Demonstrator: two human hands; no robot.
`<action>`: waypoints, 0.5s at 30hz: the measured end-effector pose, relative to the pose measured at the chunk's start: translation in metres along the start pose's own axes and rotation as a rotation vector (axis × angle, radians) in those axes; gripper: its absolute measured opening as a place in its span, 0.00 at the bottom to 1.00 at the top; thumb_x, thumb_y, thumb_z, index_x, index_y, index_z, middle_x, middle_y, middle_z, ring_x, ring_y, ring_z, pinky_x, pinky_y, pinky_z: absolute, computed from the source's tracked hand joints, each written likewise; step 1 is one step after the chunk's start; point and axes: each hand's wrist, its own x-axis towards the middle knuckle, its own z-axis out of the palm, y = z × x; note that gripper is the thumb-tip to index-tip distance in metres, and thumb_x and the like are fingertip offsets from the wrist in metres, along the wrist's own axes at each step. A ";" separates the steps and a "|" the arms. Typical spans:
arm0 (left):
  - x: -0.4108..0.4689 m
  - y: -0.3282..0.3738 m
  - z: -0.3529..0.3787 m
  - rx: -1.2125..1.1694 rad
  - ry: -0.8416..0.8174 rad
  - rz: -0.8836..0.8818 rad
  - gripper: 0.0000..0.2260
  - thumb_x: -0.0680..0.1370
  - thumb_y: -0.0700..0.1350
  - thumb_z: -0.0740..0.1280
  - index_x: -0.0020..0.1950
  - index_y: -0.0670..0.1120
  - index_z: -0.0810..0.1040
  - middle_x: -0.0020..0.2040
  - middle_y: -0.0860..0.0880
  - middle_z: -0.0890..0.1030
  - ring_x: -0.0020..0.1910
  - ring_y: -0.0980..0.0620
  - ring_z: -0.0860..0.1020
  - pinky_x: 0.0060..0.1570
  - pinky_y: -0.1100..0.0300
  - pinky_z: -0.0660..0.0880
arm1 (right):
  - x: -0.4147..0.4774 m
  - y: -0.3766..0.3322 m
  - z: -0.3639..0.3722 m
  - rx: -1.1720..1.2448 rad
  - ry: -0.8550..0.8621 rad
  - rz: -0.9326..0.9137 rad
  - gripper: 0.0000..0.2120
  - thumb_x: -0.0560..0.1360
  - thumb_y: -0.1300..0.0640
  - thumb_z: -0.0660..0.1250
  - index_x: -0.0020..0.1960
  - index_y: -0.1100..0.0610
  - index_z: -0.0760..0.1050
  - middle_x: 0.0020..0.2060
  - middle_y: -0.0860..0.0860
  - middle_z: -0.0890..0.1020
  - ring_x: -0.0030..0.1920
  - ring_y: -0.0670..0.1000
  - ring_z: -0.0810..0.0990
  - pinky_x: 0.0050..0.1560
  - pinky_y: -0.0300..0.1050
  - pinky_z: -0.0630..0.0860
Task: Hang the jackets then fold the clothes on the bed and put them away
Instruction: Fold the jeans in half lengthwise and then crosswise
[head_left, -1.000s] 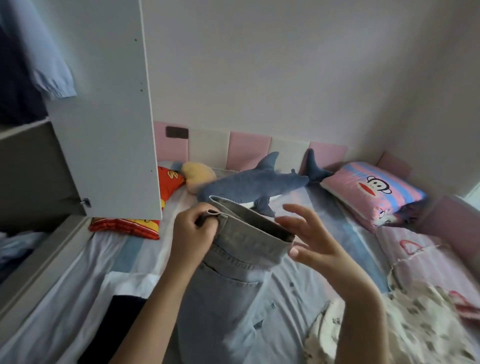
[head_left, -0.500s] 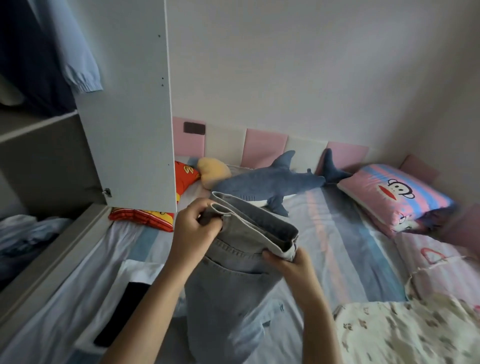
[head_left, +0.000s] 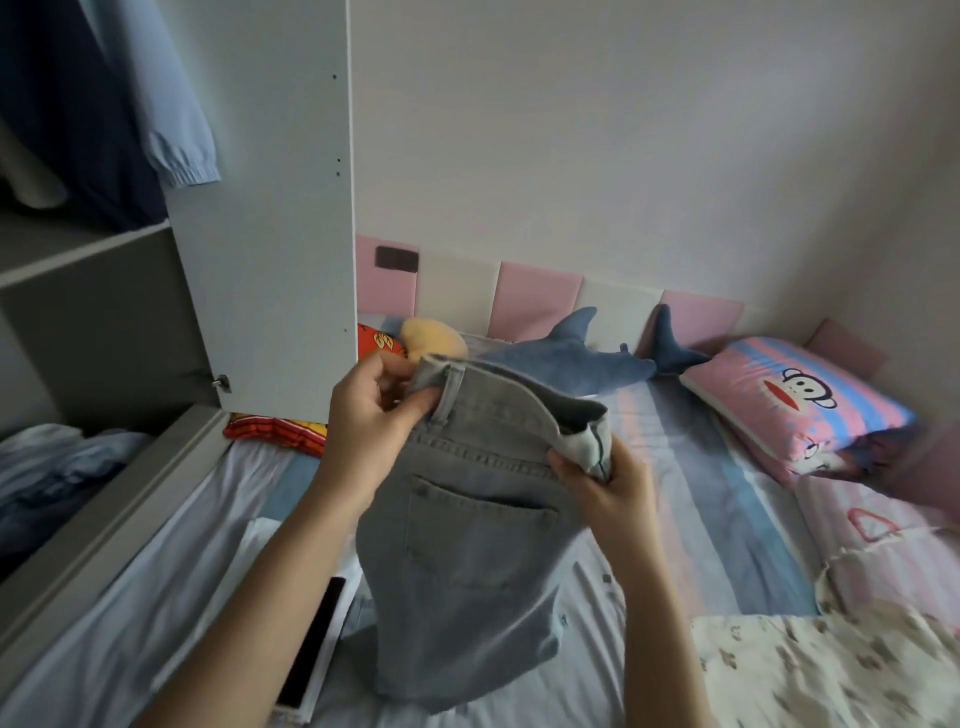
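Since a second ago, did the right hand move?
Yes. The right hand dropped away from the shark plush, toward the person, and now grips the right end of the jeans at the waistband.

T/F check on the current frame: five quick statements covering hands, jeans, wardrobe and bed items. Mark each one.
1. The left hand and right hand both grip the jeans at the waistband. True.
2. The wardrobe door is closed. False: it stands open, with shelves and hanging clothes in view.
3. A plush shark lies on the bed beyond the jeans. True.
4. The monkey pillow sits against the wardrobe. False: it is on the far right of the bed.
5. The jeans lie folded flat on the bed. False: they are held up by the waistband and hang down.
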 end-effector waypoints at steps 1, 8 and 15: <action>0.010 0.005 0.002 -0.039 0.033 -0.034 0.11 0.70 0.37 0.74 0.42 0.48 0.75 0.41 0.46 0.81 0.39 0.51 0.79 0.42 0.56 0.75 | 0.012 -0.005 0.000 -0.046 -0.013 -0.016 0.08 0.72 0.68 0.70 0.40 0.57 0.76 0.31 0.44 0.79 0.33 0.39 0.73 0.35 0.33 0.71; 0.040 0.052 -0.001 -0.275 -0.038 0.077 0.13 0.74 0.39 0.70 0.49 0.48 0.67 0.40 0.51 0.75 0.38 0.60 0.77 0.42 0.67 0.76 | 0.064 -0.079 -0.013 0.144 0.094 -0.210 0.06 0.69 0.61 0.69 0.42 0.51 0.77 0.34 0.42 0.80 0.38 0.42 0.75 0.41 0.37 0.73; 0.031 0.013 0.009 -0.123 -0.408 0.081 0.17 0.69 0.47 0.71 0.54 0.50 0.68 0.52 0.49 0.77 0.49 0.61 0.79 0.46 0.66 0.76 | 0.104 -0.106 -0.032 0.347 0.116 -0.084 0.09 0.73 0.68 0.67 0.51 0.58 0.78 0.46 0.56 0.81 0.49 0.56 0.79 0.53 0.54 0.77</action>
